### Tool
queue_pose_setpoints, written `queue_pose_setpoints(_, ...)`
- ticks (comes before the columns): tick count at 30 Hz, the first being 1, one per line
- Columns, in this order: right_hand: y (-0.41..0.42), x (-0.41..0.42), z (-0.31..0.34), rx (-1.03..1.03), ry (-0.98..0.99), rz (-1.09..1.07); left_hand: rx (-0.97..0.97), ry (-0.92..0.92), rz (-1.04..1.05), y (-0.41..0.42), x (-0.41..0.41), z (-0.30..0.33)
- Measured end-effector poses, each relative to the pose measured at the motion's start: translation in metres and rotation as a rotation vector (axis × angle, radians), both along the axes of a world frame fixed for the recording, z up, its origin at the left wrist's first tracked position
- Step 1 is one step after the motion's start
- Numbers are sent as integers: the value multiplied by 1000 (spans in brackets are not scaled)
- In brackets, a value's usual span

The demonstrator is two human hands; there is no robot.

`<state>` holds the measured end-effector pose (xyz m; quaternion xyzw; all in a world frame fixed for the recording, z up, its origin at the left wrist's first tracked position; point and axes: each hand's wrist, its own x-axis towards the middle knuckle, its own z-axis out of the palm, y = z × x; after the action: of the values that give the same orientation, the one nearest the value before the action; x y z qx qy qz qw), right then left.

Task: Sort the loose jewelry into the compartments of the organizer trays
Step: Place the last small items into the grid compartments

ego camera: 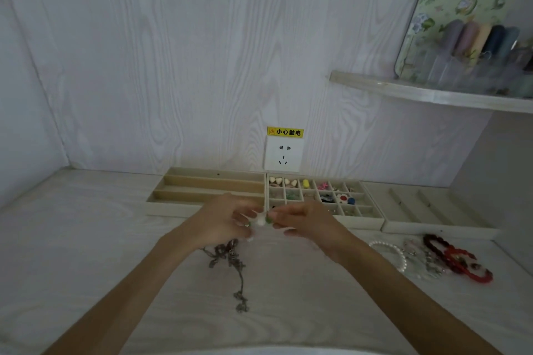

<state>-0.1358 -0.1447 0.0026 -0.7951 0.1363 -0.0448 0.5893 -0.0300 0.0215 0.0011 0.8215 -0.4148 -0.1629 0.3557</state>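
Note:
My left hand [223, 217] and my right hand [304, 219] meet above the table, both pinching a small white and green beaded piece [261, 221] between them. Below my left hand lies a dark metal chain necklace [230, 265]. Three beige organizer trays stand against the wall: a long-slot tray [202, 181] on the left, a grid tray [363, 219] in the middle with small colourful pieces in several cells, and a ridged tray [432, 210] on the right.
A pile of bracelets lies at the right: a white pearl one [395, 256], clear beaded ones [424, 262], and red and dark red ones [458, 259]. A wall socket [284, 154] sits behind the trays. A shelf [432, 92] sticks out at the upper right.

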Motion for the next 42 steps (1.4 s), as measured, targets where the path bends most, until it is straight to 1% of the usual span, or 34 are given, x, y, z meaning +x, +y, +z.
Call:
queue_pose_setpoints(1,-1,-5,2,183,17,5,-75,96,-17,1,-3,2)
queue_pose_setpoints(3,-1,-11,4,418,43,-4,-175,220,-18,-1,-11,5)
queue_pose_setpoints(4,0,-12,4,485,55,-18,-213,250,0,-3,-15,6)
queue_pose_setpoints(6,3,-13,3,554,62,-51,-266,227,56,-6,-19,6)
queue_pose_setpoints(8,2,-13,2,548,36,-84,-281,166,89,-10,-21,6)
queue_pose_setpoints(12,-6,-16,4,507,14,-113,-269,160,76,-25,-24,7)
queue_pose_setpoints(15,-18,-23,4,448,18,-129,-224,156,22,-43,-29,6)
queue_pose_setpoints(19,-40,-37,5,397,-32,-169,-172,109,-73,-73,-35,1)
queue_pose_setpoints(20,-48,-40,7,358,-45,-195,-169,105,-79,-79,-36,0)
queue_pose_setpoints(23,-83,-45,18,140,-99,-353,-119,37,-52,-83,-26,0)
queue_pose_setpoints(26,-130,-42,31,-29,-143,-414,24,-94,72,-62,-5,-1)
queue_pose_setpoints(30,-169,-26,23,-282,-24,-397,254,-299,222,-35,3,-2)
queue_pose_setpoints(32,-177,-15,14,-413,44,-418,288,-401,288,-29,3,-2)
queue_pose_setpoints(33,-178,-10,12,-493,80,-422,292,-423,298,-27,4,-2)
queue_pose_setpoints(35,-177,-3,11,-616,141,-405,286,-396,290,-26,5,0)
queue_pose_setpoints(37,-176,3,11,-693,187,-377,262,-353,286,-24,7,4)
queue_pose_setpoints(39,-174,8,10,-792,247,-368,242,-353,292,-22,9,9)
queue_pose_setpoints(42,-170,15,7,-1032,344,-387,256,-377,307,-19,11,12)
